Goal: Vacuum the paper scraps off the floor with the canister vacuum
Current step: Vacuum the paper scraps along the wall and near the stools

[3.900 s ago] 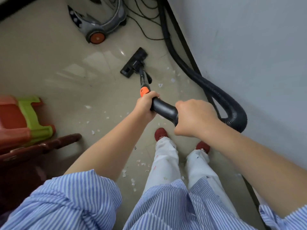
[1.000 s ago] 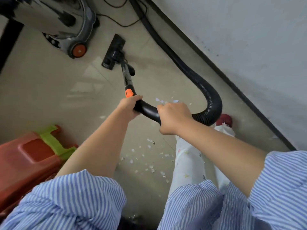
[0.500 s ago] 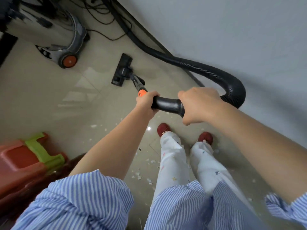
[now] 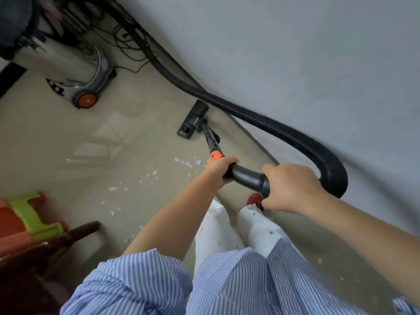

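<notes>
Black plastic formed the curved handle (image 4: 247, 177), which was gripped by both hands. The left hand (image 4: 219, 170) was wrapped tightly around its front end, just behind the orange collar (image 4: 215, 155), fingers closed over the tube. The right hand (image 4: 289, 189) was clamped on the rear end, where the ribbed hose (image 4: 295, 142) was joined. The floor head (image 4: 193, 122) was set flat on the tiled floor (image 4: 68, 155) close to the wall (image 4: 295, 53). Paper scraps (image 4: 188, 163) were scattered just beside the left hand, and the canister (image 4: 75, 71) stood well apart.

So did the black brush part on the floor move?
Yes. The floor head slid away from the canister vacuum toward the wall.
</notes>
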`<state>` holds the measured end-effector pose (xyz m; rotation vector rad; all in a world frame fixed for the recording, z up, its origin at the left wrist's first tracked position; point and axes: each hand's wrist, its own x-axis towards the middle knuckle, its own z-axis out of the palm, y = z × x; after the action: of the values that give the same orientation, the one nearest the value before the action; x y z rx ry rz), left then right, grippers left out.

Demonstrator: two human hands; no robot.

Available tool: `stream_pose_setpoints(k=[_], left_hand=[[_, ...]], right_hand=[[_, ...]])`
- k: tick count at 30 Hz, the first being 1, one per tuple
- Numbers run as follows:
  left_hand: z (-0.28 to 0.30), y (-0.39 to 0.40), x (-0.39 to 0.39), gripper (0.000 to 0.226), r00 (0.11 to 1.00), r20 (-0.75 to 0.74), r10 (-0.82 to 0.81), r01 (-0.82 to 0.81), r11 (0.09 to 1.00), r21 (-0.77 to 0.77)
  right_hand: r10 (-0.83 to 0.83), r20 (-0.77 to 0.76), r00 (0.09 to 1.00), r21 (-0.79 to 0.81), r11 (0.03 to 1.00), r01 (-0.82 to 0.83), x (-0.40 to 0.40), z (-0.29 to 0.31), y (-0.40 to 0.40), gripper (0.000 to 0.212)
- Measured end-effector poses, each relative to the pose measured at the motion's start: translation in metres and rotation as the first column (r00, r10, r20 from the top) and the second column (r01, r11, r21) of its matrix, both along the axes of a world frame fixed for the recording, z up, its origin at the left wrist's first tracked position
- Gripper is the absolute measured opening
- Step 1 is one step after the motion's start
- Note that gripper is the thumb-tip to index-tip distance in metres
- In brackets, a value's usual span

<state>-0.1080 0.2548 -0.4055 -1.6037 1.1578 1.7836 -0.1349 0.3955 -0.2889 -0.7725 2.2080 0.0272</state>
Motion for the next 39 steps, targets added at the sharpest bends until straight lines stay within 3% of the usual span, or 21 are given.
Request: stream_pose_setpoints(k=[8,11,17,24,30,33,36,39], left_hand=[[-0.01,-0.04,0.0,0.037,0.998,0.027,-0.062,0.064,0.996,-0.065],[-0.022,-0.072,-0.003,0.039,0.999,0.023,-0.028,0.031,0.994,-0.106],[-0.03,-0.168,-0.041,0.027,0.997,-0.03,0.074,-0.078,0.977,-0.201],[-0.045,-0.277,-0.088,0.043,0.999,-0.022,0.048,-0.051,0.972,-0.228],[-0.048,-0.36,-0.104,0.026,0.999,0.004,0.033,-0.031,0.968,-0.249],[-0.045,-0.359,-0.103,0.029,0.999,0.045,-0.008,0.019,0.962,-0.272],[-0.042,-0.325,-0.096,0.057,0.993,0.082,-0.079,0.103,0.937,-0.334],[-0.041,-0.287,-0.083,0.067,0.998,0.059,-0.028,0.044,0.953,-0.301]], right_hand=[[-0.038,0.026,0.999,-0.061,0.997,0.04,0.01,-0.025,-0.034,0.027],[-0.055,0.025,0.998,-0.076,0.996,0.057,0.007,-0.044,-0.065,0.026],[-0.1,0.064,0.993,-0.174,0.979,0.11,-0.032,-0.075,-0.165,0.024],[-0.125,0.021,0.992,-0.232,0.965,0.126,-0.079,-0.086,-0.271,0.024],[-0.133,0.04,0.99,-0.299,0.944,0.139,-0.092,-0.1,-0.349,0.019],[-0.14,0.06,0.988,-0.286,0.946,0.152,-0.088,-0.099,-0.351,0.022],[-0.136,0.091,0.987,-0.249,0.956,0.154,-0.08,-0.1,-0.328,0.029],[-0.103,0.098,0.99,-0.233,0.965,0.123,-0.071,-0.1,-0.292,0.033]])
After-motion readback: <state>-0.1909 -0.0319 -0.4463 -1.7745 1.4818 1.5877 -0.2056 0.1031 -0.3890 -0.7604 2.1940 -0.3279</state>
